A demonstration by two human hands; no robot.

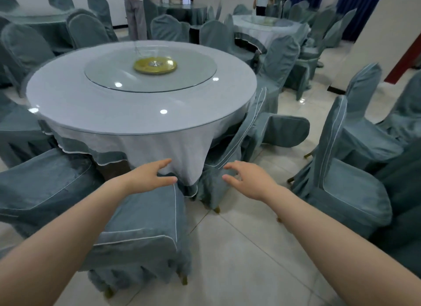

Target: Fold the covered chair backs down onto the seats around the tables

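Both hands reach forward with nothing in them. Left hand (150, 177) has its fingers straight and spread, thumb held apart, and it hangs over the far edge of the near chair (141, 226). That chair's blue-grey cover lies in flat layers edged with white piping, which reads as a back already down on the seat. Right hand (248, 180) is likewise relaxed and spread, palm down, holding nothing.

Between the two hands hangs a corner of the white tablecloth (173, 150). Whether the left fingertips touch it cannot be told.

Just beyond the right hand stands the leaning chair (230, 146), its covered back tilted in toward the round table (114, 105), not upright and not flat. Past it, further right of that hand, the low chair (284, 130) has its back lying roughly level.

Well to the right of the right hand, the upright chair (335, 150) has its back raised, with more covered chairs behind it. Left of the left hand, the flat chair (45, 180) shows a broad level surface beside the table.

Ahead of both hands, the table carries a glass turntable (186, 77) with a gold hub (155, 65). Far beyond, two people (135, 14) stand among other tables. Pale floor tiles (239, 248) lie beneath the right forearm.
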